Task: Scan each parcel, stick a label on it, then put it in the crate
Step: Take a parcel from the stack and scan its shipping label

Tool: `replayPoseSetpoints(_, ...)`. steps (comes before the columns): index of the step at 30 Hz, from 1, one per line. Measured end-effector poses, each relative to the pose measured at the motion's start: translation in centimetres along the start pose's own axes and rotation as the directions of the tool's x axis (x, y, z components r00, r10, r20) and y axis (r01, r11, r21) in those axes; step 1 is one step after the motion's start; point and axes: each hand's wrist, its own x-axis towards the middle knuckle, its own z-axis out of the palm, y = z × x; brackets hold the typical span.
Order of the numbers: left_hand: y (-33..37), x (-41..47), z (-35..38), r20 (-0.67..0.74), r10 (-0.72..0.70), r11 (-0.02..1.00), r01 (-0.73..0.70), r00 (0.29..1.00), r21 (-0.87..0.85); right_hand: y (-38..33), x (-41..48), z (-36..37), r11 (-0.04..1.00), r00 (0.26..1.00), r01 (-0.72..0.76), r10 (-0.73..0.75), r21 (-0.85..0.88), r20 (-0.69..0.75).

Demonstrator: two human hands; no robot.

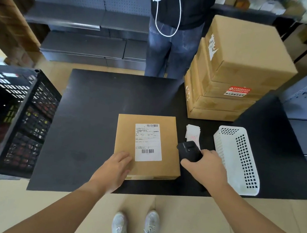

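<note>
table (94, 108) black, matte | crate (30, 118): black plastic lattice, left of left fingers (126, 157), cut off, inside too dark | parcel (126, 132): flat tan cardboard under left fingers, label's (148, 142) long side pointing away, print illegible | left hand (115, 168) flat, fingers straight, on its near corner | right hand (204, 167) wraps black scanner (188, 150), half hidden | slips (193, 130) beyond right fingertips

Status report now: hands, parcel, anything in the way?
Left hand rests on parcel. Right hand grips barcode scanner beside it. Nothing between parcel and crate.
</note>
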Motion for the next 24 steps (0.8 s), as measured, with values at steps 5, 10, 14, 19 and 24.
replayPoseSetpoints(5, 0.7, 0.1, -0.6, 0.052, -0.030, 0.999, 0.031, 0.998, -0.021, -1.8, -0.4, -1.5, 0.999, 0.997, 0.043, -0.043, 0.001, 0.058)
replayPoseSetpoints(10, 0.9, 0.2, -1.0, 0.085, -0.048, 0.996, 0.054, 0.995, -0.066, -3.1, -0.4, -2.2, 0.994, 0.994, 0.044, -0.033, -0.104, 0.107)
replayPoseSetpoints(14, 0.7, 0.3, -1.0, 0.092, -0.044, 0.997, 0.050, 0.995, -0.056, -3.5, -0.6, -2.3, 0.991, 0.991, 0.040, -0.023, -0.128, 0.133)
replayPoseSetpoints(19, 0.4, 0.5, -0.8, 0.110, -0.039, 0.998, 0.045, 0.993, -0.047, -3.8, -0.6, -2.2, 0.992, 0.992, 0.033, -0.017, -0.125, 0.124)
replayPoseSetpoints(24, 0.3, 0.5, -0.8, 0.112, -0.038, 0.998, 0.043, 0.993, -0.039, -3.8, -0.6, -2.1, 0.993, 0.990, 0.010, 0.006, -0.115, 0.140)
